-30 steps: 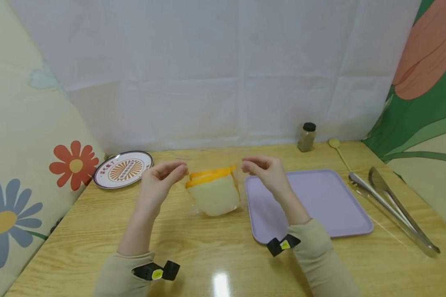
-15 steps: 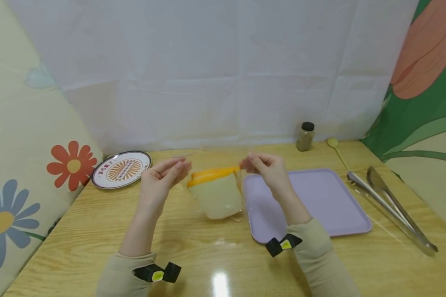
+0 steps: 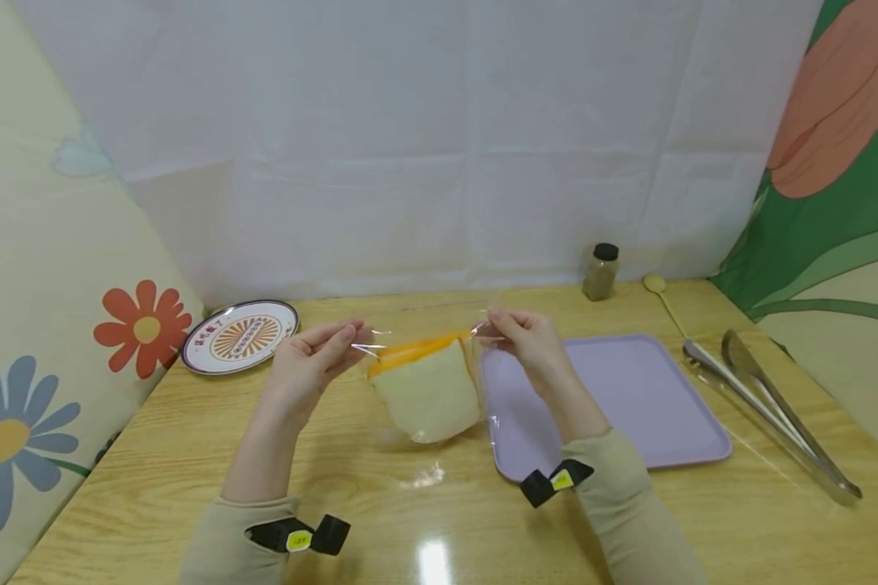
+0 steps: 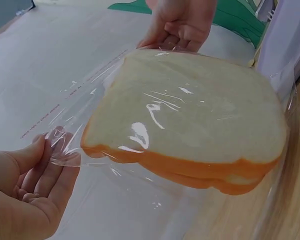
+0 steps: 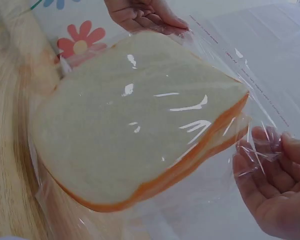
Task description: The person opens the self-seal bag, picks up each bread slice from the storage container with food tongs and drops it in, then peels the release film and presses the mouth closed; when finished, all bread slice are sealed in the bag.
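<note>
Slices of bread (image 3: 428, 392) with orange-brown crusts lie inside a clear plastic bag (image 4: 102, 90), which has a line of small red print along its top. My left hand (image 3: 313, 357) pinches the bag's left upper edge between thumb and fingers, and the film wrinkles there. On the other side my right hand (image 3: 534, 345) pinches the right upper edge. The bag hangs stretched between both hands, tilted, above the wooden table (image 3: 380, 512). In the right wrist view two slices of bread (image 5: 140, 125) show, one behind the other.
A lilac tray (image 3: 629, 390) lies right of the bag, partly under my right forearm. Metal tongs (image 3: 783, 414) and a spoon with a yellow end (image 3: 656, 283) lie beyond it. A black-capped jar (image 3: 601, 272) stands at the back; a printed plate (image 3: 245, 335) sits at the left.
The bag of bread has tilted a little and come slightly nearer. Its film now shows taut, shiny creases at both hands. The tray, tongs, jar and plate stay where they were.
</note>
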Motion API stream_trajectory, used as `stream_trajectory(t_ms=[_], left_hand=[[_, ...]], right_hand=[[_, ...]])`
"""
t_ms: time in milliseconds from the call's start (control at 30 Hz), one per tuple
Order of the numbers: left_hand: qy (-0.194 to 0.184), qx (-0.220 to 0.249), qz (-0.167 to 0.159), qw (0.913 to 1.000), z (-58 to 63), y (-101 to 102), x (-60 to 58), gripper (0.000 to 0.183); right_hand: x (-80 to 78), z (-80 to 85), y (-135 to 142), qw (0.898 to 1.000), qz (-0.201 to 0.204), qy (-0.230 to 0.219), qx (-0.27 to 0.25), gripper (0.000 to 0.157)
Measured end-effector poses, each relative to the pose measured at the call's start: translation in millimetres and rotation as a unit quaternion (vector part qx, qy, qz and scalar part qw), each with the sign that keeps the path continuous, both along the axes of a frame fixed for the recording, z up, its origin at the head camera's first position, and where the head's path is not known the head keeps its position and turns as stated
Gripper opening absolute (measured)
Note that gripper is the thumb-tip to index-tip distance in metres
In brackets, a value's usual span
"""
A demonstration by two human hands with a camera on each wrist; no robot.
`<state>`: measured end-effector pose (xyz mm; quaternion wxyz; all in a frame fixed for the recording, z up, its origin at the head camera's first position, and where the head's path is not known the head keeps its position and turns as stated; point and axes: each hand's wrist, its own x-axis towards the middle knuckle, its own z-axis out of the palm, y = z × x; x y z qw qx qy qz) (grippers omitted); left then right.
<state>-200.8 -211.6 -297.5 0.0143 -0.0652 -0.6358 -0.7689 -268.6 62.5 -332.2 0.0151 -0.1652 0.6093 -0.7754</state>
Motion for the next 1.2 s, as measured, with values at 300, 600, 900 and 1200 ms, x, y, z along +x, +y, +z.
stream_trajectory(t_ms=[300,600,900,1200], left_hand=[[-0.01,-0.084,-0.001,0.9965,-0.4,-5.4,0.3,0.029],[-0.019,-0.07,-0.03,0.997,0.1,-9.1,-0.6,0.017],[-0.017,-0.036,-0.044,0.9982,-1.9,-8.1,-2.3,0.014],[-0.015,-0.041,-0.041,0.9982,-3.0,-7.3,-3.3,0.013]], right_hand=[[10.7,12.8,-1.3,0.998,-0.004,-0.048,0.029,0.03],[13.5,16.3,2.5,0.997,0.032,-0.063,0.024,0.026],[12.9,17.7,4.0,0.997,0.012,-0.055,0.061,0.027],[25.3,41.6,0.6,0.966,-0.198,0.116,0.122,0.029]])
